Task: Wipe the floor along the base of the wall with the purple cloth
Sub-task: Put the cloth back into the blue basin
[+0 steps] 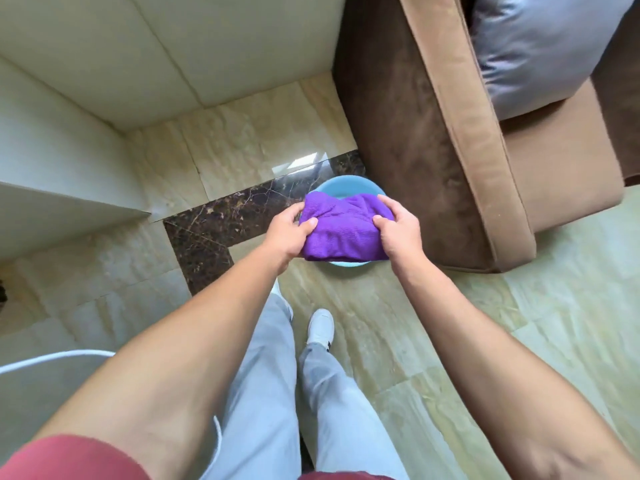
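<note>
Overhead, two hands, left hand (287,233) and right hand (398,230), each pinching one purple cloth (341,233), one blue basin (341,188) beneath

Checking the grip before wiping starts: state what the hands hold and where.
Both hands hold the bunched purple cloth over the blue basin: left hand grips its left end, right hand its right end.

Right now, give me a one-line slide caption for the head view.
Both hands, left and right, hold the purple cloth bunched above a blue basin beside the brown sofa.
</note>
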Available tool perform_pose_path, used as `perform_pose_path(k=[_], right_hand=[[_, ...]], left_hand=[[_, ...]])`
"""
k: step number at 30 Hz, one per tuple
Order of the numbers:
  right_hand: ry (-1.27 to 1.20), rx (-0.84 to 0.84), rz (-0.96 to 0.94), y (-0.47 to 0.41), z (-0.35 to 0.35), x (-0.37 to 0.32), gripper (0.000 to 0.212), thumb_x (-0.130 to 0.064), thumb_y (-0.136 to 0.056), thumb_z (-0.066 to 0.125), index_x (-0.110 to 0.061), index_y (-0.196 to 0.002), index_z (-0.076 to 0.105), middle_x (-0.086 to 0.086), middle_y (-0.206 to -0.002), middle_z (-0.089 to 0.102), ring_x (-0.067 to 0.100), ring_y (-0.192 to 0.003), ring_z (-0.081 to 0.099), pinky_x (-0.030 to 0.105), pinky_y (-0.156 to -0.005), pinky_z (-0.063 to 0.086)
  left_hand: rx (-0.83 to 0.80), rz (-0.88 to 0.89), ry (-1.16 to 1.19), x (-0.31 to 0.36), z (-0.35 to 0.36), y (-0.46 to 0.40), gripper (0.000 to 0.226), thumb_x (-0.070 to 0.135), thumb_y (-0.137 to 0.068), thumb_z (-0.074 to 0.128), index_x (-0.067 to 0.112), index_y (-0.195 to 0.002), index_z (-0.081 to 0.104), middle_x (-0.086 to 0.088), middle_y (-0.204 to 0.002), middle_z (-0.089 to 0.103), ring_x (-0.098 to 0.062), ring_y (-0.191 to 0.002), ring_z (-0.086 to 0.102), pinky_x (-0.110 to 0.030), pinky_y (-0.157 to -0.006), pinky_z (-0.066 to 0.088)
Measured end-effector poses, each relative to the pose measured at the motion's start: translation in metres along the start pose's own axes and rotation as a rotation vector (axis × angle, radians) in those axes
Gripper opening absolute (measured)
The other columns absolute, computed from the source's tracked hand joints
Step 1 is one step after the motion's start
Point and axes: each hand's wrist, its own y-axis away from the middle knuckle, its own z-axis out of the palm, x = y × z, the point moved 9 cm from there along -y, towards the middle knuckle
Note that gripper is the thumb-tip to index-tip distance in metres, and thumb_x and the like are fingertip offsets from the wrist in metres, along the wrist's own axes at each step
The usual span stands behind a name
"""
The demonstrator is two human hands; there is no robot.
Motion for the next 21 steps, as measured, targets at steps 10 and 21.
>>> perform_pose_path(k=[10, 21], right_hand=[[0.206, 0.093, 0.147, -0.139, 0.014, 0.102, 0.050, -0.007, -0.087, 0.056, -0.030, -0.130, 0.066, -0.004, -0.135, 0.066, 0.020, -0.127, 0.057, 0.028, -0.113, 0.038], [0.445, 0.041, 0.086, -0.324, 0.106, 0.301, 0.044, -0.011, -0.092, 0.054, -0.029, -0.130, 0.066, 0.001, -0.128, 0.070, 0.027, -0.122, 0.060, 0.031, -0.105, 0.043]], left_hand=[[-0.063, -0.085, -0.164, -0.066, 0.071, -0.165, 0.044, 0.007, -0.094, 0.059, 0.014, -0.138, 0.055, -0.013, -0.123, 0.068, -0.023, -0.099, 0.066, -0.040, -0.099, 0.052], [-0.025, -0.222, -0.195, -0.269, 0.117, -0.366, 0.062, 0.027, -0.085, 0.063, 0.032, -0.145, 0.047, -0.013, -0.115, 0.071, -0.025, -0.101, 0.068, -0.041, -0.103, 0.050]])
